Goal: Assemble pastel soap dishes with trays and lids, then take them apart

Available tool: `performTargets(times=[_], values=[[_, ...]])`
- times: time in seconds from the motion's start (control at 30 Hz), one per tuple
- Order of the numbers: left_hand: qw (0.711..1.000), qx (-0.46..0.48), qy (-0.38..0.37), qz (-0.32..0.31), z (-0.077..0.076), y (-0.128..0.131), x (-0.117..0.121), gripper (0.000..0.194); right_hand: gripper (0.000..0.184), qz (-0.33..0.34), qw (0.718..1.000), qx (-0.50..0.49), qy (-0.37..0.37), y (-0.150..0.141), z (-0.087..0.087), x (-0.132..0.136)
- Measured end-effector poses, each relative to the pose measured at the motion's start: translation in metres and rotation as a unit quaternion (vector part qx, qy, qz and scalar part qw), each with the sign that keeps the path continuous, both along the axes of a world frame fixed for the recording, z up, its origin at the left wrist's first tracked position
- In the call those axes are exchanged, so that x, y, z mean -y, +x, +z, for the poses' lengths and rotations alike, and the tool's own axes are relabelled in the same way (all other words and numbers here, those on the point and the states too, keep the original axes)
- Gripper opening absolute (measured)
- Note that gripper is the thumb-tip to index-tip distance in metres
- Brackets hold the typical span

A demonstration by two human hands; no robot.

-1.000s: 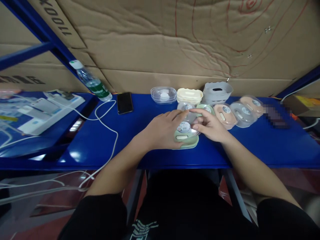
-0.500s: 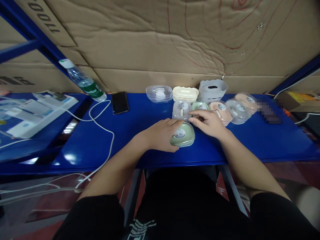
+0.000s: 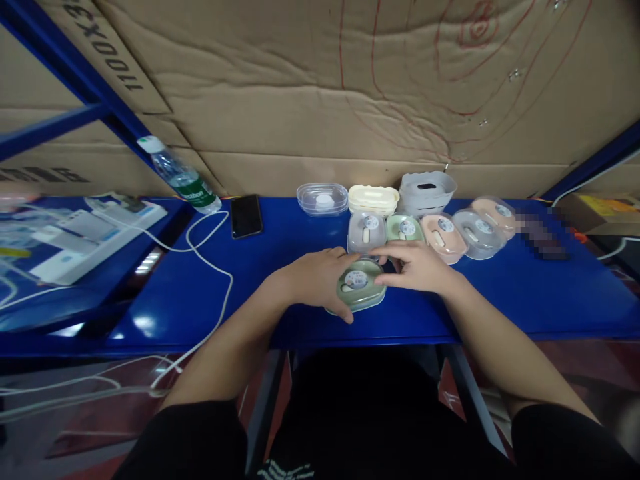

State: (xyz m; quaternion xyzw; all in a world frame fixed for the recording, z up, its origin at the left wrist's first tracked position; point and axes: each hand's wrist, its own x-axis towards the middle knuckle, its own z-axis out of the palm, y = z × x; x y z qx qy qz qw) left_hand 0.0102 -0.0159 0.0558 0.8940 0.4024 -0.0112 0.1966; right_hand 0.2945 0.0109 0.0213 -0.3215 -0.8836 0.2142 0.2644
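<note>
A green lidded plastic box (image 3: 361, 288) with a clear cover and a round label lies on the blue table near its front edge. My left hand (image 3: 319, 279) grips it from the left, thumb at the near side and fingers over the far side. From the right, my right hand (image 3: 417, 267) has its thumb on the box's right edge and its curled fingers at the far rim. Just beyond the hands are similar lidded boxes: a grey one (image 3: 367, 230), a light green one (image 3: 404, 228) and a pink one (image 3: 444, 239).
Behind them stand a clear tray (image 3: 323, 200), cream trays (image 3: 373, 200) and grey wavy-rimmed trays (image 3: 427, 193). Another grey box (image 3: 479, 235) and a pink box (image 3: 496, 217) lie to the right. Leftward are a phone (image 3: 247, 216), a water bottle (image 3: 185, 180) and a white cable (image 3: 230, 293).
My right hand has come down from beside the grey box onto the green box's right edge. The green box has turned slightly and shifted left and nearer under my left hand.
</note>
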Motion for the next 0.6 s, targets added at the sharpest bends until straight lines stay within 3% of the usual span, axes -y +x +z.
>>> performTargets(times=[0.13, 0.27, 0.43, 0.6], values=[[0.999, -0.049, -0.014, 0.004, 0.011, -0.018, -0.002, 0.11, 0.075, 0.034, 0.997, 0.062, -0.037, -0.006, -0.003, 0.003], [0.998, -0.042, -0.031, 0.016, 0.017, -0.035, -0.009, 0.1, 0.071, 0.035, 0.993, 0.09, -0.065, -0.021, -0.014, 0.003], [0.993, -0.041, -0.042, 0.105, 0.015, -0.059, -0.025, 0.1, 0.077, 0.018, 0.992, 0.097, -0.075, -0.03, -0.02, 0.004], [0.981, -0.04, -0.034, 0.186, 0.005, -0.09, -0.046, 0.106, 0.058, 0.019, 0.993, 0.098, -0.063, -0.026, -0.016, 0.005]])
